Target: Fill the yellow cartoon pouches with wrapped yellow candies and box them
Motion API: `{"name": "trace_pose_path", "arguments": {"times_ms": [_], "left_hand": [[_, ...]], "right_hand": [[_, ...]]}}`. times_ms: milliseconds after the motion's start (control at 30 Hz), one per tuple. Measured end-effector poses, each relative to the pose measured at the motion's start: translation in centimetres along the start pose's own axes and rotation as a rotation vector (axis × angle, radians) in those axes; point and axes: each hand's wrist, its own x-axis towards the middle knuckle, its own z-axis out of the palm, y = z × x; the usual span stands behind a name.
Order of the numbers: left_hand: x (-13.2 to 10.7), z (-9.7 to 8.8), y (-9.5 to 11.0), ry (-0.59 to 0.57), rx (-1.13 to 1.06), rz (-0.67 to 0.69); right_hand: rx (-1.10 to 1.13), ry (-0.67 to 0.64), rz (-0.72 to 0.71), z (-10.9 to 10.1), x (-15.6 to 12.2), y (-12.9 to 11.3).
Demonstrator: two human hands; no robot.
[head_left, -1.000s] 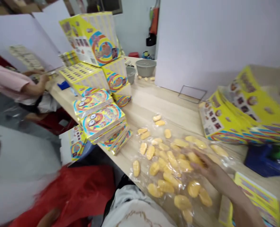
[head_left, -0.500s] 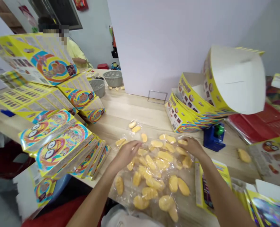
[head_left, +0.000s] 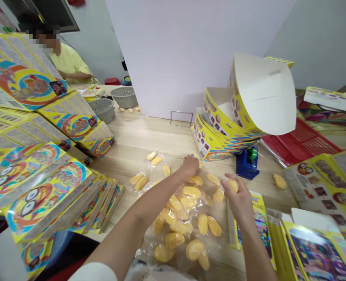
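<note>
Yellow oval pieces in clear plastic bags (head_left: 192, 191) lie in a loose pile on the table before me. My right hand (head_left: 239, 195) is closed round one bagged yellow piece (head_left: 233, 185) at the pile's right side, thumb and fingers about it. Stretched across the pile, my left hand (head_left: 190, 166) has its fingers curled down at the far edge, close to another yellow piece. Whatever lies under those fingers is hidden. Just below the right hand is a flat yellow box with a shiny front (head_left: 257, 222).
Stacked printed boxes (head_left: 50, 187) fill the left side. Nested open cartons (head_left: 219, 128) stand at the back right, near a blue tape dispenser (head_left: 247, 164) and a red basket (head_left: 304, 140). Grey baskets (head_left: 102, 110) and a person in yellow (head_left: 70, 62) are beyond.
My left hand has moved right and away from me, across the pile. The right hand has drawn nearer with a bagged yellow piece in it. The view has turned slightly right.
</note>
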Motion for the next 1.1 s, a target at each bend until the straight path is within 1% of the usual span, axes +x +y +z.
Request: {"name": "trace_pose_path", "arguments": {"times_ms": [67, 100, 167, 200, 233, 267, 333, 367, 400, 467, 533, 600, 633, 667, 700, 733, 767, 800, 833, 867, 900, 933, 967, 1000, 1067, 1100], "left_hand": [[-1.2, -1.5, 0.3, -0.001, -0.112, 0.026], [-2.1, -2.4, 0.5, -0.004, -0.175, 0.045], [-4.9, -4.2, 0.8, -0.007, -0.309, 0.099], [-6.5, -5.0, 1.1, -0.018, -0.417, 0.137], [-8.4, -5.7, 1.3, -0.042, -0.569, 0.183], [-10.2, -6.2, 1.5, -0.090, -0.820, 0.233], [-13.7, -6.8, 2.1, -0.195, -1.252, 0.292], [-15.2, -6.9, 2.5, -0.228, -1.404, 0.302], [-16.5, -6.8, 2.8, -0.237, -1.482, 0.302], [-18.1, -6.6, 3.5, -0.189, -1.539, 0.309], [-18.8, -6.3, 3.8, -0.123, -1.541, 0.324], [-19.1, -6.3, 3.7, -0.056, -1.524, 0.337], [-19.2, -6.3, 3.5, -0.021, -1.498, 0.334], [-19.3, -6.4, 3.1, 0.023, -1.438, 0.324], [-19.4, -6.6, 2.6, 0.076, -1.332, 0.300], [-19.5, -6.6, 2.0, 0.125, -1.181, 0.263], [-19.6, -6.6, 1.3, 0.161, -1.000, 0.218], [-19.7, -6.5, 0.5, 0.177, -0.808, 0.167], [-19.8, -6.3, -0.4, 0.172, -0.630, 0.116], [-19.9, -5.9, -1.2, 0.152, -0.484, 0.077], [-20.0, -5.4, -2.0, 0.123, -0.377, 0.051], [-20.0, -4.9, -2.8, 0.092, -0.297, 0.044], [-20.0, -4.4, -3.4, 0.065, -0.242, 0.054], [-20.0, -3.8, -3.9, 0.046, -0.210, 0.078], [-19.7, -3.1, -4.5, 0.037, -0.190, 0.133], [-19.6, -2.9, -4.6, 0.059, -0.191, 0.148]], "right_hand": [[0.094, -0.044, 0.072, 0.2, -1.1, -0.9], [0.176, -0.097, 0.084, 0.3, -1.6, -1.3], [0.397, -0.207, 0.088, 0.6, -2.5, -2.2], [0.520, -0.254, 0.091, 0.7, -3.0, -2.7], [0.630, -0.299, 0.096, 0.9, -3.5, -3.3], [0.724, -0.347, 0.102, 1.1, -4.1, -3.9], [0.863, -0.455, 0.119, 1.6, -5.2, -5.2], [0.905, -0.502, 0.133, 1.8, -5.8, -5.9], [0.931, -0.547, 0.148, 2.0, -6.3, -6.5], [0.963, -0.622, 0.165, 2.3, -7.3, -7.4], [0.973, -0.671, 0.160, 2.5, -8.0, -8.1], [0.936, -0.668, 0.136, 2.5, -8.4, -8.4], [0.868, -0.648, 0.114, 2.5, -8.5, -8.5], [0.754, -0.637, 0.075, 2.5, -8.6, -8.5], [0.602, -0.640, 0.022, 2.4, -8.5, -8.4], [0.434, -0.671, -0.050, 2.4, -8.3, -8.2], [0.272, -0.743, -0.132, 2.5, -8.0, -7.9], [0.137, -0.842, -0.217, 2.6, -7.3, -7.5], [0.040, -0.946, -0.304, 2.8, -6.4, -6.9], [-0.031, -1.015, -0.380, 3.2, -5.2, -6.2], [-0.093, -1.028, -0.437, 3.7, -3.6, -5.4], [-0.150, -0.996, -0.476, 4.3, -1.9, -4.5], [-0.223, -0.884, -0.488, 5.1, 0.0, -3.6], [-0.264, -0.800, -0.475, 6.0, 1.9, -2.7], [-0.318, -0.727, -0.458, 8.0, 5.1, -1.2], [-0.338, -0.728, -0.448, 8.9, 6.3, -0.6]]}}
